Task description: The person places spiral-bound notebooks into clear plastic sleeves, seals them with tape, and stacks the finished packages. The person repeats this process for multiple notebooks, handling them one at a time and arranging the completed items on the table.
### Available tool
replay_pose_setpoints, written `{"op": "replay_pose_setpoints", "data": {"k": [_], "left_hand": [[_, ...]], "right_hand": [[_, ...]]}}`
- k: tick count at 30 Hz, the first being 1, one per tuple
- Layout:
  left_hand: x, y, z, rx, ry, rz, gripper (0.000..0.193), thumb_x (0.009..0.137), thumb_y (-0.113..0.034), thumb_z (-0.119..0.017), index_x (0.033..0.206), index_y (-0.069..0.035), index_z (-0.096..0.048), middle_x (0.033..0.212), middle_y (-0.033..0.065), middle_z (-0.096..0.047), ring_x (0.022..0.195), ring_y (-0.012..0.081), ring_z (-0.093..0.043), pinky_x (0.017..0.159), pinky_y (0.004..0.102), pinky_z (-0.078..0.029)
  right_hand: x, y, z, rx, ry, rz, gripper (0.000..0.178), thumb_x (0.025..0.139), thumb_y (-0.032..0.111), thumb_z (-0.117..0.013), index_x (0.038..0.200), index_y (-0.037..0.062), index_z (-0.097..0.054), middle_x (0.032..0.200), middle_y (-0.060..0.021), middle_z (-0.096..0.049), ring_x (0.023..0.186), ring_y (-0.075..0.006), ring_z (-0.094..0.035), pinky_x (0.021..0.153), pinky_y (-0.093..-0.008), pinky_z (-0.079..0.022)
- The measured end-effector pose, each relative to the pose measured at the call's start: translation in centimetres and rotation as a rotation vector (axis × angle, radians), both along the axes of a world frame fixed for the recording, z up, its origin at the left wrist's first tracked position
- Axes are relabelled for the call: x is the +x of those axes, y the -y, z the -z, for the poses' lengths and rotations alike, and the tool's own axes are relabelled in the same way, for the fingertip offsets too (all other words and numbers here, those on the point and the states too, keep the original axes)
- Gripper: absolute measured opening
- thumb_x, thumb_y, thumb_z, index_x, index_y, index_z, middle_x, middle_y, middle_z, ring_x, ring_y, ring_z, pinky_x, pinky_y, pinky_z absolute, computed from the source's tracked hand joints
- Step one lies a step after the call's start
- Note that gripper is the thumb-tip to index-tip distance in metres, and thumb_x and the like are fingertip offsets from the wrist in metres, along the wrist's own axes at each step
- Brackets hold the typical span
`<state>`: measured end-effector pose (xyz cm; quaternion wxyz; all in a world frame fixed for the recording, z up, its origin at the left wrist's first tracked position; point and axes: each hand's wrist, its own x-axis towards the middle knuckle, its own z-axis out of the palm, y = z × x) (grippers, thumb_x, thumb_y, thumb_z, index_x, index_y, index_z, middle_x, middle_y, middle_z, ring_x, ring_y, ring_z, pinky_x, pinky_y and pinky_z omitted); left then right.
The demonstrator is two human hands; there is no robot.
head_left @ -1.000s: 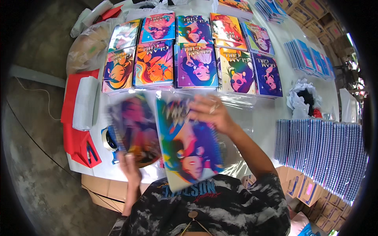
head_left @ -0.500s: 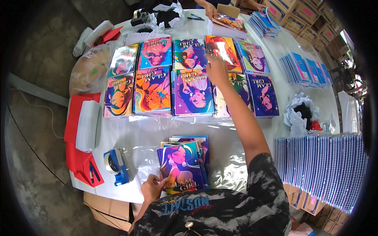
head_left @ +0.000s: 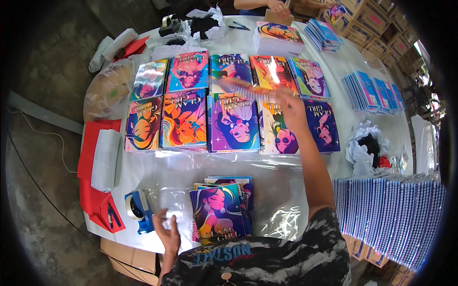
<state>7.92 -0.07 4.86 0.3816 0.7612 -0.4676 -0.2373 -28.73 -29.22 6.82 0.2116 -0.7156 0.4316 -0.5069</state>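
Note:
My right hand (head_left: pixel 289 101) grips a spiral notebook (head_left: pixel 244 89), seen nearly edge-on and smeared by motion, above two rows of colourful notebook stacks (head_left: pixel 185 119). Illustrated figures cover these notebooks, most of them upside down to me. Close to my body lies a small, uneven pile of spiral notebooks (head_left: pixel 217 209), its top cover facing me. To the left of that pile my left hand (head_left: pixel 167 231) is raised with its fingers apart, holding nothing. Beside it stands a blue tape dispenser (head_left: pixel 139 209).
Bubble wrap (head_left: pixel 106 155) and red sheets (head_left: pixel 90 143) lie along the left edge. A long row of spiral-bound notebooks (head_left: pixel 381 219) fills the right. Crumpled paper (head_left: pixel 362 148) sits above it. Across the table another person's hand (head_left: pixel 277 6) holds cardboard by a notebook stack (head_left: pixel 279 43).
My right hand has lifted a notebook off a back-row stack and moved right and toward me. My left hand has let go of the near pile and moved left, its fingers spreading.

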Motion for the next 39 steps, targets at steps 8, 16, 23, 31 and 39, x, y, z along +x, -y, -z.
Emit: {"op": "replay_pose_setpoints", "data": {"k": [8,16,23,31,39], "left_hand": [[-6.3,4.3,0.7,0.052,0.509,0.796,0.066,0.081,-0.046,-0.059,0.135,-0.012,-0.041,0.146,0.0184,-0.024,0.137,0.0373,-0.016,0.108,0.0574,-0.010],[-8.4,1.8,4.3,0.187,0.573,0.897,0.066,0.081,-0.051,-0.053,0.134,-0.013,-0.043,0.147,0.0166,-0.023,0.137,0.0353,-0.017,0.108,0.0561,-0.007],[-8.4,1.8,3.7,0.101,0.529,0.881,0.066,0.080,-0.047,-0.059,0.134,-0.012,-0.043,0.145,0.0169,-0.027,0.135,0.0328,-0.023,0.108,0.0526,-0.013],[-5.4,5.1,-1.5,-0.233,-1.019,0.226,0.074,0.082,-0.033,-0.068,0.135,0.000,-0.029,0.132,0.0170,-0.041,0.120,0.0238,-0.043,0.101,0.0378,-0.034],[-2.4,-1.5,4.8,0.240,0.316,0.274,0.071,0.073,-0.034,-0.074,0.120,0.009,-0.042,0.121,0.0285,-0.045,0.113,0.0357,-0.045,0.094,0.0405,-0.039]], "right_hand": [[-5.1,-1.0,3.4,0.046,-0.425,0.085,0.036,0.069,-0.008,-0.052,0.099,0.0070,-0.067,0.098,-0.0125,-0.065,0.094,-0.0293,-0.058,0.088,-0.0429,-0.041],[-16.4,7.5,9.6,0.045,-0.982,0.534,0.044,0.077,0.000,-0.052,0.121,0.0061,-0.054,0.095,-0.0180,-0.064,0.093,-0.0325,-0.060,0.084,-0.0418,-0.046],[-12.9,5.8,2.9,-0.115,-0.363,0.732,0.017,0.084,0.006,-0.054,0.100,0.0028,-0.059,0.084,-0.0131,-0.064,0.072,-0.0271,-0.062,0.068,-0.0346,-0.049],[4.5,-20.0,-3.2,0.895,0.409,-0.648,0.056,0.078,0.011,-0.068,0.127,0.0041,-0.041,0.118,-0.0072,-0.052,0.108,-0.0169,-0.053,0.089,-0.0323,-0.044],[6.1,-29.0,8.5,1.054,0.155,0.120,0.080,0.084,0.040,-0.063,0.136,-0.0072,-0.027,0.131,-0.0228,-0.042,0.124,-0.0265,-0.042,0.102,-0.0354,-0.033]]}}
